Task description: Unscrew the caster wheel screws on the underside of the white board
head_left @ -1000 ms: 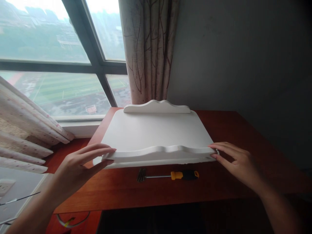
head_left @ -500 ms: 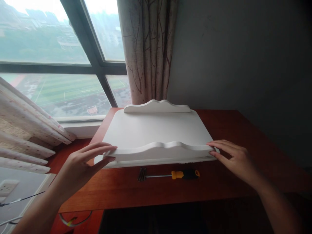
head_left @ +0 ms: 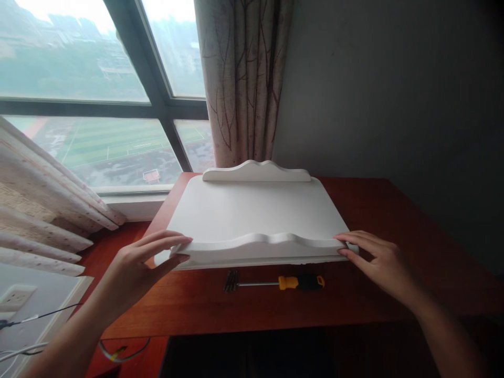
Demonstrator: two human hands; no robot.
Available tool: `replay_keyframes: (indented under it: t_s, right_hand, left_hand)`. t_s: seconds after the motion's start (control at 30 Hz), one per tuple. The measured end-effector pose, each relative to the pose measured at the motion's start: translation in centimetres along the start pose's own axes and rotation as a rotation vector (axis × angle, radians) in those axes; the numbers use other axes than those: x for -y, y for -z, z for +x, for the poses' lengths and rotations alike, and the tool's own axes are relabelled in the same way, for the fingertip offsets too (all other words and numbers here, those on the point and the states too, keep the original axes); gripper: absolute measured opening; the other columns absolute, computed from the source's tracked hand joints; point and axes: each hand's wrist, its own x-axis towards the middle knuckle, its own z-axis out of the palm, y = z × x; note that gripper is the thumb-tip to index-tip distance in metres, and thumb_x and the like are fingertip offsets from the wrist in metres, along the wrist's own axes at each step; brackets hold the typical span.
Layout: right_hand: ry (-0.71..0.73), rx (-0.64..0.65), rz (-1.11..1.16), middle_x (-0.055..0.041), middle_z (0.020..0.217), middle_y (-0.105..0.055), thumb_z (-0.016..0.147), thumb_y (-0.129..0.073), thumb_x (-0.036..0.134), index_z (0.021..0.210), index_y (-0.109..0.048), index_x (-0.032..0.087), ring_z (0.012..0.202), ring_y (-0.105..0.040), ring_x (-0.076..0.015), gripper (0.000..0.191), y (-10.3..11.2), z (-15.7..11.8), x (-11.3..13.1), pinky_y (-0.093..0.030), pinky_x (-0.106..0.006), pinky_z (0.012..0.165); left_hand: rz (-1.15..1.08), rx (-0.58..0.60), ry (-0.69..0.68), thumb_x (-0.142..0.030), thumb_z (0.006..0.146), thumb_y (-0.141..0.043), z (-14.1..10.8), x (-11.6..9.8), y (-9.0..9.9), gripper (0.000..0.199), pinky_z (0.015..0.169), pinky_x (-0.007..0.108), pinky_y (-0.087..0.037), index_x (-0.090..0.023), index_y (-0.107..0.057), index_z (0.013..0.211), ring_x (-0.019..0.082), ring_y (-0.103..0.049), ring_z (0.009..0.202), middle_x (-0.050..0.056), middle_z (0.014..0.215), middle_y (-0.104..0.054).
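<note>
A white wavy-edged rail point(head_left: 260, 249) stands along the near edge of a white board point(head_left: 252, 210) with rounded corners. My left hand point(head_left: 145, 257) pinches the rail's left end between thumb and fingers. At its right end my right hand point(head_left: 378, 257) grips the same rail the same way. A second wavy rail point(head_left: 255, 172) stands along the board's far edge, untouched. Just in front of the board lies a yellow and black screwdriver point(head_left: 301, 282), with several screws point(head_left: 231, 281) by its tip.
Everything rests on a reddish-brown wooden table point(head_left: 189, 310). A window point(head_left: 118, 142) and curtains point(head_left: 246, 79) are behind and to the left, a grey wall point(head_left: 374, 94) behind to the right. A socket point(head_left: 18, 298) and cables point(head_left: 43, 314) are at lower left.
The near rail looks slightly lower and tipped a little more toward the board, with both hands still on its ends. The whole view has shifted slightly.
</note>
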Motion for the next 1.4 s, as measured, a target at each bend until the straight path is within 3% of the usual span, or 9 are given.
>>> replay_keyframes:
  t_s: [0.8, 1.03, 1.4]
  right_hand:
    - [0.013, -0.036, 0.033, -0.0023, 0.110, -0.077, 0.094, -0.065, 0.034, 0.112, -0.077, 0.028, 0.102, -0.073, -0.0232, 0.022, -0.2, -0.3, -0.4, -0.060, -0.041, 0.094]
    - [0.012, -0.054, 0.067, -0.0013, 0.109, -0.077, 0.093, -0.068, 0.032, 0.112, -0.077, 0.029, 0.102, -0.073, -0.0213, 0.022, 0.7, 0.5, 0.2, -0.061, -0.036, 0.092]
    - [0.011, -0.046, 0.049, -0.0022, 0.108, -0.078, 0.093, -0.066, 0.032, 0.111, -0.077, 0.028, 0.100, -0.074, -0.0226, 0.021, -0.1, 0.0, 0.0, -0.061, -0.038, 0.092]
  left_hand:
    - [-0.026, 0.027, 0.047, -0.043, 0.092, -0.067, -0.3, 0.4, -0.2, 0.025, 0.076, 0.024, -0.059, -0.024, -0.076, 0.105, 0.019, -0.074, 0.089, 0.004, 0.106, -0.077]
    - [-0.038, 0.036, 0.042, -0.043, 0.091, -0.068, -0.1, 0.8, -0.2, 0.024, 0.081, 0.025, -0.057, -0.025, -0.076, 0.106, 0.019, -0.073, 0.089, 0.004, 0.105, -0.077]
    - [-0.029, 0.019, 0.031, -0.044, 0.091, -0.068, -0.8, 1.1, -0.8, 0.025, 0.082, 0.024, -0.058, -0.025, -0.077, 0.105, 0.018, -0.074, 0.087, 0.003, 0.106, -0.077]
